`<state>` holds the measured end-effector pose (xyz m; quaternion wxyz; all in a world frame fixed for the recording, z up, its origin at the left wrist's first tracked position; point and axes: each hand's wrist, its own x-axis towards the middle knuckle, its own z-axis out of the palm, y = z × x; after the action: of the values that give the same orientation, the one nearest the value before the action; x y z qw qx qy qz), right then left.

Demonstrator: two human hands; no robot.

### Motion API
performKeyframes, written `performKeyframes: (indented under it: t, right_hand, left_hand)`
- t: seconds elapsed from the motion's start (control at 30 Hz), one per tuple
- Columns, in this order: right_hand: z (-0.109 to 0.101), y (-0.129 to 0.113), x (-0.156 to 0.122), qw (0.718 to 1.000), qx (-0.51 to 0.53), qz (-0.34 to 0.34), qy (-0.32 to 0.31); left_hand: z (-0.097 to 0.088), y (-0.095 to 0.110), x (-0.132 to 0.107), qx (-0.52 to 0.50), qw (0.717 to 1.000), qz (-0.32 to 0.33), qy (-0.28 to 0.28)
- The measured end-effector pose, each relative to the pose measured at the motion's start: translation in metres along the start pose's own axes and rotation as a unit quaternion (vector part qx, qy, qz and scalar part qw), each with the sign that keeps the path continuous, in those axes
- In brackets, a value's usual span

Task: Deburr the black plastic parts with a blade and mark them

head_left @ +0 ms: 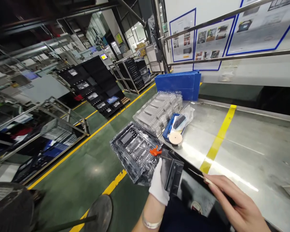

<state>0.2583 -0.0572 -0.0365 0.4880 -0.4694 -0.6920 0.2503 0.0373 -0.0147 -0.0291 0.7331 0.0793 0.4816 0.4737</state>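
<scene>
Right hand (236, 206), fingers pinching thin stick (198, 174), gloved left hand (158, 185), fingers clasping black part (172, 172)

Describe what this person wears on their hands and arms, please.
The left hand is covered by a plain white glove that ends at the wrist, where a thin silver bangle sits. No sleeve shows on that forearm. The right hand has no glove and its nails are long.
</scene>
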Motion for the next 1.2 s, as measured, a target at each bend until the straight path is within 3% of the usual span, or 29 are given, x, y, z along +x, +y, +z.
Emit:
performKeyframes:
  t: [0.17, 0.3, 0.37, 0.43, 0.53, 0.7, 0.77, 0.93, 1.1, 1.2]
  right_hand:
    - [0.011, -0.011, 0.012, 0.997, -0.013, -0.080, 0.004]
    - [-0.001, 0.000, 0.015, 0.997, -0.038, -0.041, 0.055]
    - [-0.012, 0.003, 0.013, 0.997, -0.037, -0.007, 0.066]
    - [-0.021, 0.000, 0.009, 0.999, -0.004, 0.036, 0.021]
    - [-0.022, -0.014, 0.003, 0.991, 0.053, 0.075, -0.100]
    - [-0.016, -0.033, 0.004, 0.964, 0.069, 0.071, -0.246]
    - [-0.016, -0.035, 0.006, 0.958, 0.070, 0.064, -0.271]
    - [-0.016, -0.035, 0.007, 0.965, 0.072, 0.069, -0.243]
    - [-0.023, -0.035, 0.003, 0.949, 0.095, 0.079, -0.290]
    - [-0.018, -0.028, 0.010, 0.971, 0.099, 0.103, -0.190]
  left_hand:
    - [0.017, -0.007, -0.002, -0.091, 0.993, -0.041, -0.056]
    - [0.011, -0.006, -0.005, -0.122, 0.987, -0.069, -0.078]
    - [0.001, -0.004, -0.003, -0.143, 0.987, -0.041, -0.064]
    - [-0.011, -0.003, 0.001, -0.157, 0.985, -0.029, -0.073]
    - [-0.026, 0.001, 0.008, -0.171, 0.977, -0.061, -0.115]
    - [-0.034, 0.009, 0.011, -0.166, 0.964, -0.077, -0.192]
    - [-0.035, 0.013, 0.010, -0.165, 0.961, -0.072, -0.208]
    - [-0.041, 0.013, 0.013, -0.169, 0.962, -0.059, -0.204]
    - [-0.048, 0.012, 0.014, -0.176, 0.968, -0.027, -0.176]
    - [-0.043, 0.006, 0.009, -0.149, 0.976, -0.005, -0.161]
